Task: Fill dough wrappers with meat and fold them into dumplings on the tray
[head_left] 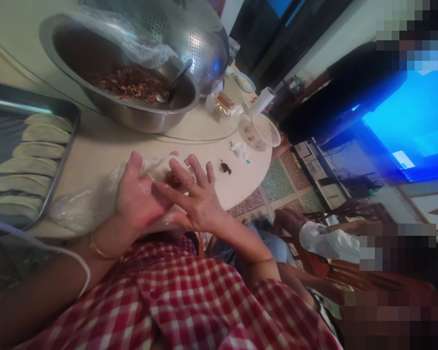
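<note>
My left hand (138,197) is palm up with the thumb stretched out; its fingers are partly hidden behind my right hand. My right hand (200,199) reaches across it with fingers spread, one finger touching or just over the left palm. Just beyond the hands is a patch of brown filling (173,180) beside something pale, perhaps a dough wrapper; whether it rests on my fingers or on the table, I cannot tell. A clear plastic bag (85,206) lies by my left wrist. Folded dumplings (45,133) line a metal tray (76,116) at left.
A steel bowl (146,121) of brown chopped filling (127,85) holds a spoon (182,73), plastic film draped over it. Behind stands a perforated metal colander (204,43). A white basket (264,133) sits near the table edge. Other people are at right, near a lit screen (416,126).
</note>
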{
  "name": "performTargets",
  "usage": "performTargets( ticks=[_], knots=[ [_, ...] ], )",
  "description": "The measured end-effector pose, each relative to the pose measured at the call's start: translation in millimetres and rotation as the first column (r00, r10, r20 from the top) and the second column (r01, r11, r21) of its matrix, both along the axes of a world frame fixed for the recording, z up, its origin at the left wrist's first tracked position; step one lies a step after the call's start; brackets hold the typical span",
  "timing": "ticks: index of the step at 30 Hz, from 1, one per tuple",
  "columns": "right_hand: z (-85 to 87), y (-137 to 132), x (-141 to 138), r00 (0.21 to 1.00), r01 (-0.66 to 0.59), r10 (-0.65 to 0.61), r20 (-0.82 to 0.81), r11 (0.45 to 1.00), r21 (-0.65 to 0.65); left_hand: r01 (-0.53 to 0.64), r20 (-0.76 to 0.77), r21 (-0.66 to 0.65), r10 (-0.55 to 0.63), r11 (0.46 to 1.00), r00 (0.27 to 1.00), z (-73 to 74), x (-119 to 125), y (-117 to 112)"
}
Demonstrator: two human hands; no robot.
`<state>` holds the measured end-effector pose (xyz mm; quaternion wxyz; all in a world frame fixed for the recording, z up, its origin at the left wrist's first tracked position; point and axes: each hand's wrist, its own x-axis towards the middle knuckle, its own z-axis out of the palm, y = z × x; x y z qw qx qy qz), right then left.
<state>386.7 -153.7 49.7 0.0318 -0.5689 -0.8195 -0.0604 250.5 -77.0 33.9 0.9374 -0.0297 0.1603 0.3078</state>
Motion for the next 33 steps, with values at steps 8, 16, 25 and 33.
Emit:
performTargets(
  ticks=[8,16,25,33],
  knots=[
    [-20.4,-14.7,7.1,0.999,-0.035,0.033,0.023,0.995,0.095,-0.066,-0.173,0.14,0.09,0.988,0.981,11.5,-5.5,1.1],
    [-36.9,-14.3,17.1,0.998,-0.056,0.043,0.054,0.958,0.281,-0.042,-0.158,0.148,0.066,0.988,0.985,9.9,-5.2,2.0],
    [-33.4,-25.6,37.9,0.857,0.027,0.079,-0.51,0.98,0.198,-0.074,-0.286,0.187,0.127,0.979,0.95,18.4,-4.0,0.9],
    [-40.3,-10.1,26.7,-0.208,-0.382,-0.469,-0.858,0.847,-0.37,-0.038,-0.272,0.229,0.102,0.973,0.957,13.7,-2.2,-4.0]
  ],
)
